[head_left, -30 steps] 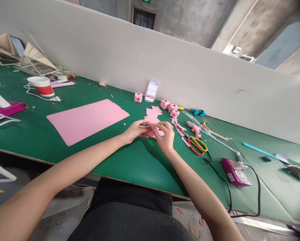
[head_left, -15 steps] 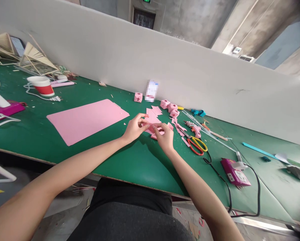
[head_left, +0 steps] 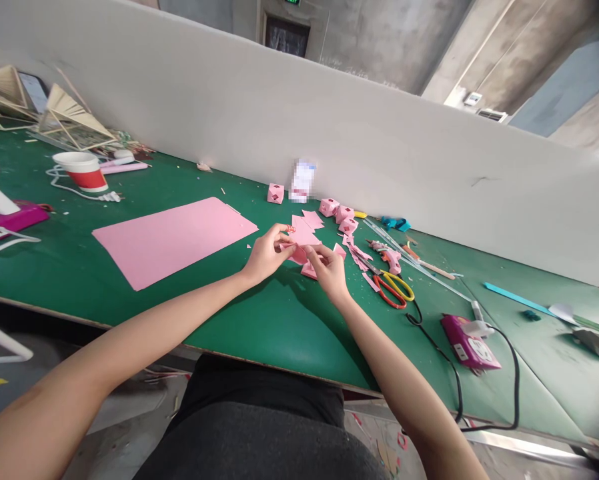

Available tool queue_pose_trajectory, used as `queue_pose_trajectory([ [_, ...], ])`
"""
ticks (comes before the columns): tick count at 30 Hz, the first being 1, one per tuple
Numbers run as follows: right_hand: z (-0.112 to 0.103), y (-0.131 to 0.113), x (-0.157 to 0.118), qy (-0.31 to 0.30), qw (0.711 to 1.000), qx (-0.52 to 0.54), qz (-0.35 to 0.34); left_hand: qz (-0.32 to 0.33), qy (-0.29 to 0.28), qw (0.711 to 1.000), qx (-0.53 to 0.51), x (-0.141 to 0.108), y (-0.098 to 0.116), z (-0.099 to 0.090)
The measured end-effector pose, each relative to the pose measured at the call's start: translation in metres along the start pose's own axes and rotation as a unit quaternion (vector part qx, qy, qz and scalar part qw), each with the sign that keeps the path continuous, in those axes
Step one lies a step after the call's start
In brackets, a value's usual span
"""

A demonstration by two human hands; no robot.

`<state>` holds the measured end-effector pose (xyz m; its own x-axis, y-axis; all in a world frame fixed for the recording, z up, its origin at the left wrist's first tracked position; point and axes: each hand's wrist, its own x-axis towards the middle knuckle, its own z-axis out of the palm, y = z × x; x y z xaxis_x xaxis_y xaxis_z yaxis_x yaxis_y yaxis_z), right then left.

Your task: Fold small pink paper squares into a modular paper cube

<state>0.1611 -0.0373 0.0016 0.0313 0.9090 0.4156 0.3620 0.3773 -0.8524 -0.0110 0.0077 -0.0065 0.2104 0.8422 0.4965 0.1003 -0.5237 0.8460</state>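
Between my hands is a small folded piece of pink paper (head_left: 297, 254), partly covered by the fingers. My left hand (head_left: 270, 253) pinches its left side, and my right hand (head_left: 328, 267) pinches the right side. More cut pink paper (head_left: 304, 230) lies on the green table just beyond my fingers. Under the right hand a pink piece (head_left: 308, 270) shows in part. Right of the hands, scissors (head_left: 393, 288) with red and yellow handles lie by pink scraps (head_left: 352, 250). Folded pink paper shapes with diamond-shaped holes (head_left: 347, 215) are grouped behind them.
A large pink sheet (head_left: 177, 241) lies to the left. A paper cup (head_left: 84, 172) stands beyond it. On the right are a pink glue gun (head_left: 389, 257), clear sticks (head_left: 414, 260) and a purple power strip (head_left: 469, 341) with a black cable. A white partition (head_left: 219, 107) borders the table's back.
My fingers have shifted slightly on the pink paper piece, which is now tilted so that more of its face shows. Both hands stay in nearly the same place.
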Motion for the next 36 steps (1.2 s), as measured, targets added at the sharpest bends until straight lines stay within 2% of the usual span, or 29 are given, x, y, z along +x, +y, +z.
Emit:
queue_pose_trajectory([
  [5,0.0006,0.0046,0.0034,-0.010,0.998,0.054,0.032,0.028,-0.005,0.999,0.025,-0.0014,0.0055,-0.0001],
  [10,0.0016,0.0037,0.0023,-0.036,0.997,0.052,0.047,0.047,-0.009,0.998,0.045,-0.0019,0.0081,-0.0013],
  [28,0.0030,0.0063,-0.0012,0.015,0.992,-0.125,-0.029,0.058,-0.019,0.998,0.029,-0.0060,0.0085,0.0024],
  [32,0.0006,0.0064,-0.0004,-0.002,0.988,-0.154,-0.028,0.074,-0.026,0.996,0.038,-0.0049,0.0084,0.0010],
  [36,-0.0014,0.0095,0.0002,-0.032,0.969,-0.232,-0.075,0.080,-0.041,0.994,0.057,-0.0051,0.0106,-0.0002],
])
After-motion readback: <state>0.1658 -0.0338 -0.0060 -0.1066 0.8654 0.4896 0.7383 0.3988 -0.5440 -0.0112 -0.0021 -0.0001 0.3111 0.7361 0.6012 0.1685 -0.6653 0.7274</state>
